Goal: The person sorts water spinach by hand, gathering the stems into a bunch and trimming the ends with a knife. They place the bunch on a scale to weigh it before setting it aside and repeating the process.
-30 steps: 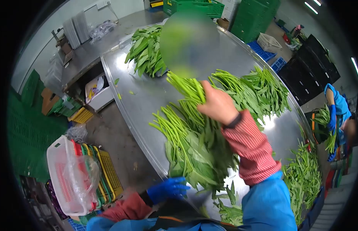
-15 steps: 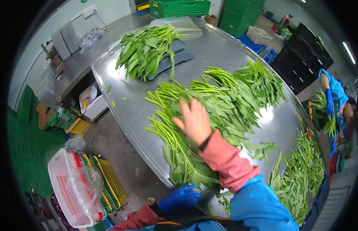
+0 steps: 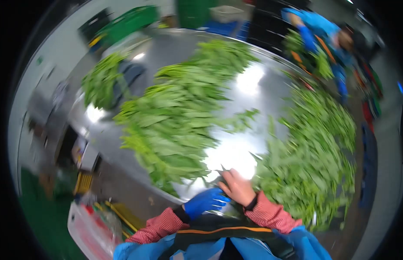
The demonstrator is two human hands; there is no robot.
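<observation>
My left hand (image 3: 206, 203), in a blue glove, is low at the table's near edge with its fingers stretched to the right, apart. Beside it my bare right hand (image 3: 238, 188) has its fingers curled down, with bits of leafy greens (image 3: 223, 171) at the fingertips; blur hides the exact hold. A long row of leafy green stems (image 3: 175, 108) lies to the left of my hands, cut ends leftward. To the right spreads a loose heap of leafy greens (image 3: 309, 160). Another bunch of greens (image 3: 102, 82) rests on a dark grey scale-like object (image 3: 131, 76) at the far left.
The metal table (image 3: 270, 104) has a raised rim. Across its far right corner a co-worker in blue (image 3: 320, 26) holds greens in gloved hands. Stacked plastic baskets (image 3: 95, 229) stand on the floor at lower left. A green crate (image 3: 128, 21) sits at the back.
My right hand has left the row of stems and come down beside my left hand at the near edge. The view has swung right, showing more of the loose heap.
</observation>
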